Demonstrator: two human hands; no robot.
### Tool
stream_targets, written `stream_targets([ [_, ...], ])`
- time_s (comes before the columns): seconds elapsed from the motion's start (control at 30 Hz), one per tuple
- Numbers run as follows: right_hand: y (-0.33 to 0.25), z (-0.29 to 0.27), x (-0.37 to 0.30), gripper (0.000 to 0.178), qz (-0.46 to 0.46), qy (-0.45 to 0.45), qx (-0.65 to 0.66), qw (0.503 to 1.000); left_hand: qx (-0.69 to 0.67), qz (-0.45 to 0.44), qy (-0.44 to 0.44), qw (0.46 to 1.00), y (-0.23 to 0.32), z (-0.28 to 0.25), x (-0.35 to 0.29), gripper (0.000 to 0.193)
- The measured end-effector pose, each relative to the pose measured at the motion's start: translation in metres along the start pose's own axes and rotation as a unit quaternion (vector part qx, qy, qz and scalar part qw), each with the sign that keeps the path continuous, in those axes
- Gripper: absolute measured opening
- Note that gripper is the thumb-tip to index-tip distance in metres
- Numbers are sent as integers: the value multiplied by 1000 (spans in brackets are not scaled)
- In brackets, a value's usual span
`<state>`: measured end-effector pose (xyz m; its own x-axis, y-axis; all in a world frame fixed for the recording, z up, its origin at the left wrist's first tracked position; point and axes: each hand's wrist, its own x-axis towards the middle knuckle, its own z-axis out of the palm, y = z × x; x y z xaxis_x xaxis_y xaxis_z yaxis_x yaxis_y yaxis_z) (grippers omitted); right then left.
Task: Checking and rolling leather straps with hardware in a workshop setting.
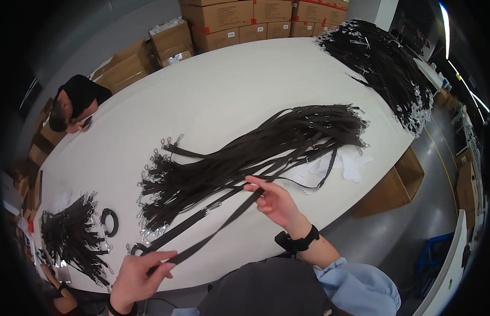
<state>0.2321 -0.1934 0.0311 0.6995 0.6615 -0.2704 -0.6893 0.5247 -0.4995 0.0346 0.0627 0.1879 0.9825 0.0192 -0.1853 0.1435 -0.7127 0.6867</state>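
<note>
A single black strap (219, 230) is held taut, slightly twisted, above the near edge of the bench (229, 73). Its lower end is pinched between thumb and fingers of the left hand (142, 276); farther up, it is gripped by the right hand (276, 205), the thumb and forefinger being closed on it. Whether its far end is joined to the heap beyond cannot be told.

Below it, a second strap (176, 230) with a metal clasp is laid flat. The central heap of straps (250, 145) is spread lengthwise, with metal clips gathered at both ends. A larger heap (379, 63) is placed at the far right and a smaller bundle (71, 229) at the left, beside a black coil (109, 222). White scraps (353, 167) are strewn near the central heap.

Progress is judged partial: one piece is being handled, and many are left lying loose. Which heap is finished cannot be established.
</note>
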Motion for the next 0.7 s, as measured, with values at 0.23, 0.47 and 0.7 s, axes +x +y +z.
stream_targets([
  [0.23,-25,-48,18,24,-66,120,-23,990,-14,-160,66,985,-11,14,-64,18],
  [0.47,-51,13,-1,57,-32,-510,2,860,-156,-262,56,951,-74,56,-130,19],
  [0.7,34,39,13,43,-77,-7,-261,962,-461,-167,144,859,-59,78,-153,21],
])
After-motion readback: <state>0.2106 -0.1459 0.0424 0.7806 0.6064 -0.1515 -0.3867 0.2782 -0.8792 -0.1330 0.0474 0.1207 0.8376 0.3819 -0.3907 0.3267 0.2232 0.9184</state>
